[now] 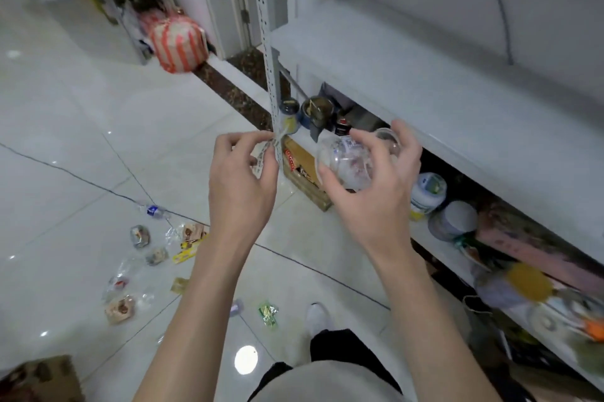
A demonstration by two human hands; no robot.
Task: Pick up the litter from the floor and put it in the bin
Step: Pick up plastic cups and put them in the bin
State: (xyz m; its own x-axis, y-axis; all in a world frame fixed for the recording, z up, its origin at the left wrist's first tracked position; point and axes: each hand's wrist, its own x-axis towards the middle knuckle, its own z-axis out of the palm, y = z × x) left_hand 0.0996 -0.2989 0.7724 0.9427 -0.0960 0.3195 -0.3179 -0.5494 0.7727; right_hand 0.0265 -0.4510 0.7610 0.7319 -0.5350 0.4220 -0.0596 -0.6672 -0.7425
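Floor (81,140) glossy white tile | wrappers (191,235) scattered | shelving (425,91) right

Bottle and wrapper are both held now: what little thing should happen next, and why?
Probably turn to the bin and drop both in. The right grip holds a clear bottle and the left grip pinches a wrapper, so neither can take more, and litter lies on the floor. No bin shows plainly; the brown box at lower left may be it.

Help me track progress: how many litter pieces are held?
2: a printed paper strip pinched in the left hand; a clear plastic bottle in the right hand. Fingers may hide more.
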